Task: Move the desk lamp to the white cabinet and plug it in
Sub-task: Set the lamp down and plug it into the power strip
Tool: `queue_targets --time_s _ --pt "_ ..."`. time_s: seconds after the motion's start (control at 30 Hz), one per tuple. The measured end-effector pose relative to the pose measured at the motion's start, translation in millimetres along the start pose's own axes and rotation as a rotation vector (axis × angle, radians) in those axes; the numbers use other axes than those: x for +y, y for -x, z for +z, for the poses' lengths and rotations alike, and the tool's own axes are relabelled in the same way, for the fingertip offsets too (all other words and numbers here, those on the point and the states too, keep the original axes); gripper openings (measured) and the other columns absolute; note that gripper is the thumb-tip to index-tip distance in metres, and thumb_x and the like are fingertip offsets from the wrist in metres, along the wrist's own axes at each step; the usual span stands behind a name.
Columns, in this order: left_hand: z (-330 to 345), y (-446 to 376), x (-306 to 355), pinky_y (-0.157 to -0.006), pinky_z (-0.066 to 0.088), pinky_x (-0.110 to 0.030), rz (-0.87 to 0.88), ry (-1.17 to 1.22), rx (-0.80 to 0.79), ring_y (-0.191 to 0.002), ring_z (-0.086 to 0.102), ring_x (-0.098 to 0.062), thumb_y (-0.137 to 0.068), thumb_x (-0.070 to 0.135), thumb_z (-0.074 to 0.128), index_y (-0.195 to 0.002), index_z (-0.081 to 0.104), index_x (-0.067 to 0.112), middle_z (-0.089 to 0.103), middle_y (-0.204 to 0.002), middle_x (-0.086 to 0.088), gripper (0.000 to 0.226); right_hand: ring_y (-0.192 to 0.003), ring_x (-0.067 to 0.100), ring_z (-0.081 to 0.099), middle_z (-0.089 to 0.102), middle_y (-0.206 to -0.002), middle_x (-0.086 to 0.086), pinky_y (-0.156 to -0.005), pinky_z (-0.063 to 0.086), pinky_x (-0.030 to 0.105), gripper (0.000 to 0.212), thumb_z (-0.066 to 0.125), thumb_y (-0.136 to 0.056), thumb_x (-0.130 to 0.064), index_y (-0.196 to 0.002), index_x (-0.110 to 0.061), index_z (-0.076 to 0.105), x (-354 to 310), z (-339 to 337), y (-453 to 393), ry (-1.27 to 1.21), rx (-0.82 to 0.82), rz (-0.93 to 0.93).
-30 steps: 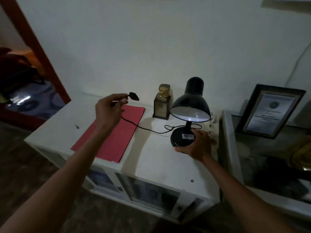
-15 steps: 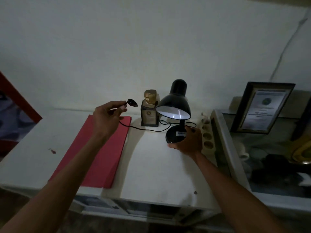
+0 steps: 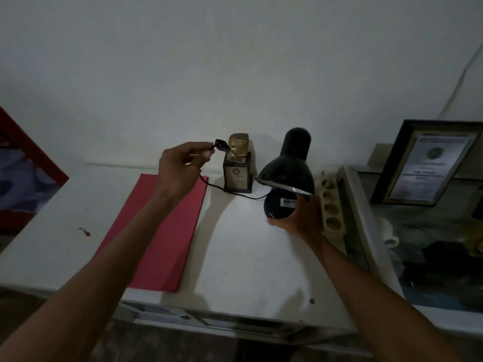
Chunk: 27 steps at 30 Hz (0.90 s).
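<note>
We see the black desk lamp at the right rear of the white cabinet, its round base cupped from the near right side by the right hand, whose fingers wrap around the base edge; the lamp leans toward us and to the left, and we cannot tell whether the base rests flat on the top or is lifted. The left hand is raised above the cabinet, thumb and fingertips pinched together on the cord just behind the black plug, which sticks out to the right of the grip. The cord runs from that hand in front of a small trophy to the lamp base. A power strip lies just beside the right hand. A red folder lies under the left forearm.
</note>
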<state>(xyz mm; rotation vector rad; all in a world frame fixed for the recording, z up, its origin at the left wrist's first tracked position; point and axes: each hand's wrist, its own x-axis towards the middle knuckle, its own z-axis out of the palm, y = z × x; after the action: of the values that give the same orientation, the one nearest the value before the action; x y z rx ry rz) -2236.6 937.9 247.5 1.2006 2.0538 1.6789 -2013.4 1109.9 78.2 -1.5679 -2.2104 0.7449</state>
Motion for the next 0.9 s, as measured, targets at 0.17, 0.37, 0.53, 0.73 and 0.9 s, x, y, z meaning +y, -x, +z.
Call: queue_targets --time_s 0.17,0.37,0.53,0.73,0.9 --pt "8 -3 11 -0.093 0.058 -0.042 0.059 -0.017 -0.012 -0.098 0.072 -0.012 -0.092 0.016 0.069 -0.108 0.076 0.021 0.077 -0.103 0.003 0.018 -0.144 0.033 0.023 0.022 -0.156 0.012 -0.116 0.029 0.048 0.137 0.079 -0.034 -0.077 -0.149 -0.030 0.022 -8 2 -6 -0.011 -0.020 0.099" --pt "17 -20 27 -0.084 0.055 -0.023 0.118 -0.049 0.006 -0.093 0.071 -0.008 -0.090 0.019 0.072 -0.103 0.077 0.027 0.076 -0.098 0.012 0.016 -0.142 0.033 0.029 0.032 -0.154 0.011 -0.114 0.032 0.047 0.142 0.082 -0.033 -0.075 -0.151 -0.023 0.024 -12 -23 -15 0.040 -0.206 0.057" --pt "39 -55 48 -0.070 0.047 -0.010 0.172 -0.125 -0.022 -0.069 0.058 0.006 -0.087 0.022 0.075 -0.099 0.080 0.027 0.077 -0.095 0.016 0.014 -0.112 0.026 0.062 0.064 -0.129 0.009 -0.092 0.049 0.032 0.070 0.087 -0.065 -0.034 -0.128 -0.016 0.062 -26 -108 -48 0.097 -0.365 -0.047" --pt "93 -104 83 -0.074 0.054 -0.027 0.236 -0.271 -0.137 -0.075 0.064 -0.005 -0.086 0.028 0.075 -0.098 0.079 0.033 0.077 -0.096 0.011 0.013 -0.080 0.011 0.068 0.071 -0.087 -0.007 -0.074 0.048 0.019 0.033 0.071 -0.085 -0.027 -0.117 -0.035 0.067 -78 -210 -62 -0.288 0.238 -0.312" --pt "136 -123 111 -0.061 0.038 -0.018 0.368 -0.422 -0.274 -0.060 0.051 0.008 -0.088 0.026 0.073 -0.097 0.079 0.036 0.077 -0.095 0.013 0.014 -0.079 0.005 0.064 0.069 -0.084 -0.016 -0.072 0.049 0.025 0.047 0.072 -0.080 -0.047 -0.126 -0.042 0.062 -112 -222 -62 -0.086 0.230 -0.427"
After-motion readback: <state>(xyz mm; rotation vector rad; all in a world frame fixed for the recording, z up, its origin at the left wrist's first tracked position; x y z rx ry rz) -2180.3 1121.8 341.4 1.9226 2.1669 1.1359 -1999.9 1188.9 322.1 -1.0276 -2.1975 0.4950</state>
